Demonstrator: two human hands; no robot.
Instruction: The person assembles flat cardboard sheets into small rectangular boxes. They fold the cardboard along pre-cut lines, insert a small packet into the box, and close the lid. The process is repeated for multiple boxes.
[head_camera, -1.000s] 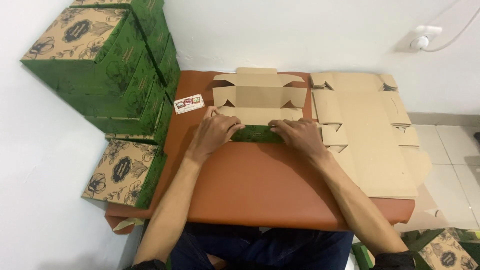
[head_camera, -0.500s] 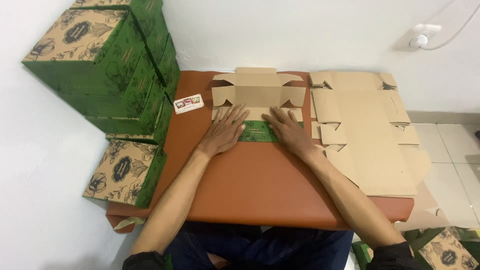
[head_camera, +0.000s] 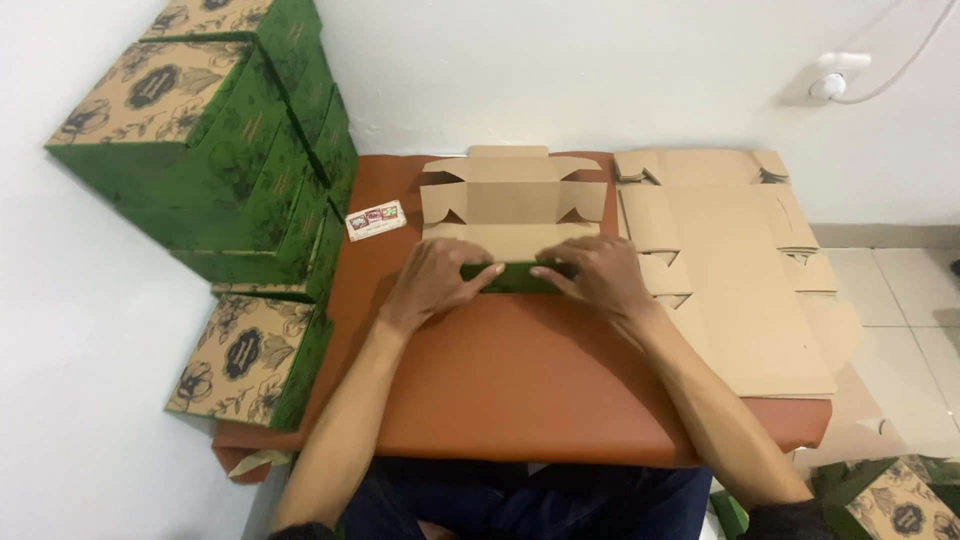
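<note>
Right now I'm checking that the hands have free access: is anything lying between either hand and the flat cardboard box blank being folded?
Nothing visible. The left hand and right hand already press on the green-printed folded flap of the brown flat cardboard box blank. The small printed card lies off to the left on the orange-brown tabletop.

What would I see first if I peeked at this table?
Two hands, the left hand and the right hand, press a green flap of a flat cardboard box mid-table. Finished green boxes tower at the left, and flat cardboard sheets lie stacked at the right.
</note>
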